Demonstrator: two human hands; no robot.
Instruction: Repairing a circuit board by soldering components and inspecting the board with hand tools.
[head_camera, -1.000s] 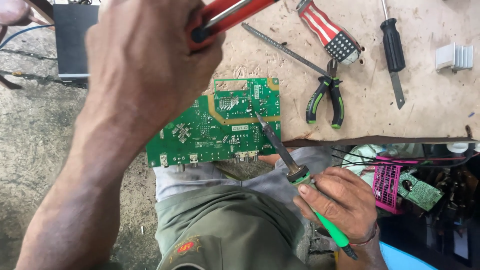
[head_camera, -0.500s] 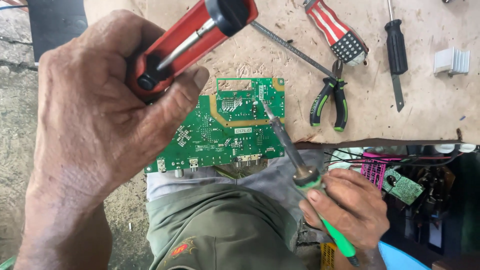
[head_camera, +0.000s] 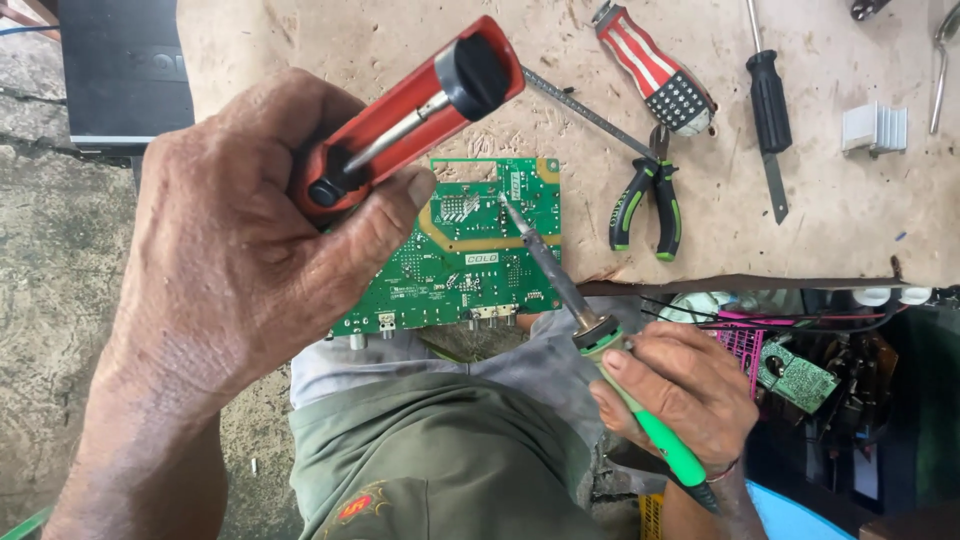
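My left hand (head_camera: 240, 250) is raised close to the camera and grips a red desoldering pump (head_camera: 410, 115) with a black plunger end. It covers the left part of a green circuit board (head_camera: 480, 260) that lies at the near edge of a wooden table (head_camera: 850, 210). My right hand (head_camera: 675, 395) holds a green-handled soldering iron (head_camera: 590, 325). Its metal tip rests on the upper middle of the board.
On the table lie green-handled pliers (head_camera: 645, 205), a red and white striped tool handle (head_camera: 655, 70), a black-handled screwdriver (head_camera: 768, 110) and a small white heat sink (head_camera: 874, 127). A black box (head_camera: 125, 70) sits at the upper left. Wires and small boards (head_camera: 800, 375) fill the lower right.
My left hand has dropped lower and nearer the board with the red pump, turning its plunger end up. The soldering iron's tip has moved up the board.
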